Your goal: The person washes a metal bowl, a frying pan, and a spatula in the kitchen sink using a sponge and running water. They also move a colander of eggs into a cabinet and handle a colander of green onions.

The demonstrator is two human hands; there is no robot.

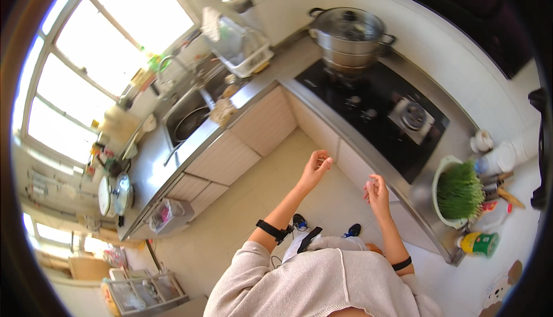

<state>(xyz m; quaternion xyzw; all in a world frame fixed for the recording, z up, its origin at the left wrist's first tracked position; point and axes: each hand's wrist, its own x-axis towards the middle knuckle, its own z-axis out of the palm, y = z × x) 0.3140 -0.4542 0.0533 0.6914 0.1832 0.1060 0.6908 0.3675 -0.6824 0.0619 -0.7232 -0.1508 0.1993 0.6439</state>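
Note:
My left hand (316,169) is raised over the floor in front of the counter corner, fingers loosely curled and the thumb apart; nothing shows in its grasp. Close to the counter front, my right hand (377,192) hangs in the air with bent fingers apart, seemingly holding nothing. Neither hand touches the counter. The nearest surface is the black glass gas hob (371,114) with a bare burner (414,116) on its right side. A steel steamer pot (349,42) with a glass lid stands on the hob's far burner.
A bowl of green leafy stalks (459,191) stands right, near a yellow-green bottle (478,243). Left, the sink (173,116) holds a dark pan (192,123); a white dish rack (244,55) stands behind. A lined bin (170,217) hangs or stands by the cabinets.

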